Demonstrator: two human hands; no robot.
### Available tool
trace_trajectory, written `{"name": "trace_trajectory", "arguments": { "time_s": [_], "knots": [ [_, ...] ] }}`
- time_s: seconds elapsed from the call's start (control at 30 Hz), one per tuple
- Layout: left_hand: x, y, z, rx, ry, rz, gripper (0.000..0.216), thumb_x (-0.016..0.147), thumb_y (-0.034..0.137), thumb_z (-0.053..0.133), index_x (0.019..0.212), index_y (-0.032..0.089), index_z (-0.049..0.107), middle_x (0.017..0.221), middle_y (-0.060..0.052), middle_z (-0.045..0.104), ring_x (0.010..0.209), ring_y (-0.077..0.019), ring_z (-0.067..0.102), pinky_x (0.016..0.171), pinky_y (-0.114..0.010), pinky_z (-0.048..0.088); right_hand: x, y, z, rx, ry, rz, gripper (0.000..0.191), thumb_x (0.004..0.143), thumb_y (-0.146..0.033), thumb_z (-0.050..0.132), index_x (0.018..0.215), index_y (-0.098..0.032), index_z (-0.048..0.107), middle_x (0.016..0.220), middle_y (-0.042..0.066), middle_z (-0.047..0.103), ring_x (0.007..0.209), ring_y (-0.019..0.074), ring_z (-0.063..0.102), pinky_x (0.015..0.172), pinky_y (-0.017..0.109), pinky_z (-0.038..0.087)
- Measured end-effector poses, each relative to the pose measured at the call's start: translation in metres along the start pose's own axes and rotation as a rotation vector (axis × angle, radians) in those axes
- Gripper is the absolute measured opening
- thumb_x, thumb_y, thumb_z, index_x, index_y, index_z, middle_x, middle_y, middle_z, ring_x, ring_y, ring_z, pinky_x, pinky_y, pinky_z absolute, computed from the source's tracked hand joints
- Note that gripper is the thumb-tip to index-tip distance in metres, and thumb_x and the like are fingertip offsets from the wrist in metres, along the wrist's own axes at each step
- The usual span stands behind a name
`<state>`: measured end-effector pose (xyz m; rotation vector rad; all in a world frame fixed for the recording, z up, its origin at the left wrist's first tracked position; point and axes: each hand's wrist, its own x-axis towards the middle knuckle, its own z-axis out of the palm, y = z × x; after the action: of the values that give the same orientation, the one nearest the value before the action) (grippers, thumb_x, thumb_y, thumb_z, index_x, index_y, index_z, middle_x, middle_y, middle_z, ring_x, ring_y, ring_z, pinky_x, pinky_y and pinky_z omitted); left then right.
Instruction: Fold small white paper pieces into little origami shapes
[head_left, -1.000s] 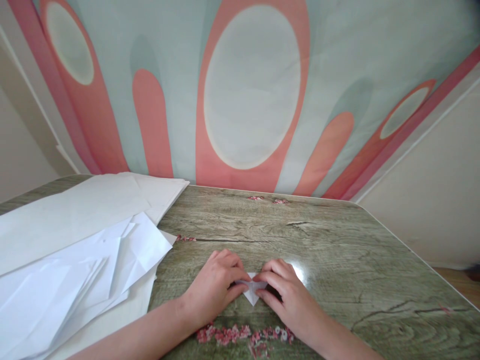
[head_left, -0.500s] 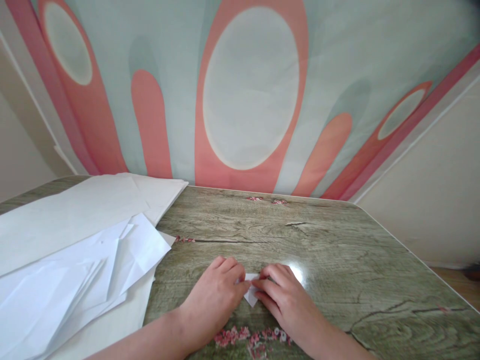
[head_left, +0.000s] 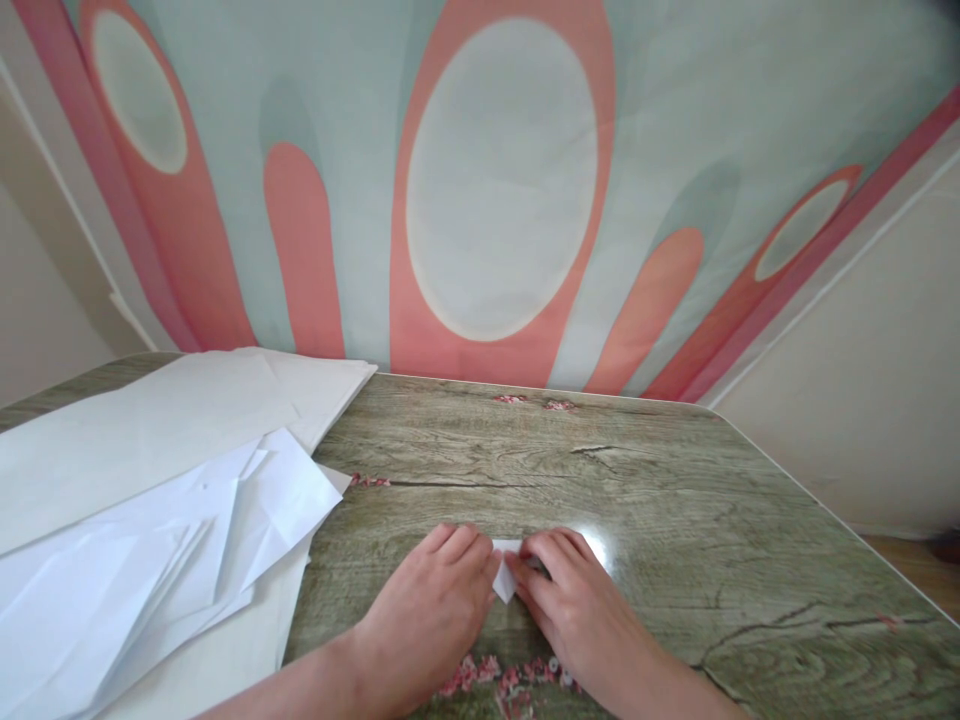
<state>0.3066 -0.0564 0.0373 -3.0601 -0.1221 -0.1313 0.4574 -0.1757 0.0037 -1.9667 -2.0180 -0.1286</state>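
The wood-grain bench (head_left: 645, 480) carries sheets (head_left: 289, 485) at left; left grip (head_left: 435, 605) and right grip (head_left: 574, 595) pinch opposite sides of folded paper (head_left: 505, 584).

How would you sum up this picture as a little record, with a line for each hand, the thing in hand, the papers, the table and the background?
Left hand: the left hand has its fingers at the left side of the folded white paper
Right hand: the right hand has its fingers at the right side
Thing in hand: small, partly hidden, a corner pointing toward the person
Papers: loose white sheets on larger sheets, at left
Table: wood-patterned table
Background: coral-and-grey-green patterned backdrop
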Motion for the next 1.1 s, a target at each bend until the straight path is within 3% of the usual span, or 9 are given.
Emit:
{"name": "trace_trajectory", "arguments": {
  "time_s": [0.17,0.6,1.1],
  "knots": [
    [-0.001,0.000,0.003,-0.025,0.007,-0.068,0.036,0.093,0.033,0.047,0.122,0.014,0.050,0.113,-0.010,0.057,0.107,-0.0278,0.045,0.093,-0.043,0.032,0.003,0.001,-0.005,0.010,0.000,0.015,0.016,0.090,-0.016,0.053,0.105,-0.018,0.059,0.096,0.006,0.056,0.091,0.0215,0.050,0.083,0.037,0.043],
    [-0.009,0.013,0.015,0.007,0.028,-0.109,0.055,0.088,0.054,0.049,0.124,0.012,0.053,0.122,-0.012,0.057,0.115,-0.0303,0.045,0.099,-0.045,0.030,0.004,0.002,-0.004,0.002,0.013,-0.002,0.019,0.088,-0.015,0.056,0.106,-0.018,0.059,0.097,0.006,0.057,0.092,0.0218,0.052,0.085,0.038,0.043],
    [-0.010,0.019,0.020,-0.038,0.007,-0.186,0.059,0.085,0.054,0.052,0.125,0.011,0.051,0.123,-0.015,0.056,0.114,-0.0320,0.047,0.096,-0.047,0.034,0.004,0.002,-0.004,-0.011,0.015,-0.003,0.022,0.086,-0.012,0.057,0.108,-0.017,0.059,0.099,0.006,0.058,0.097,0.0221,0.052,0.089,0.040,0.042]
  ]
}}
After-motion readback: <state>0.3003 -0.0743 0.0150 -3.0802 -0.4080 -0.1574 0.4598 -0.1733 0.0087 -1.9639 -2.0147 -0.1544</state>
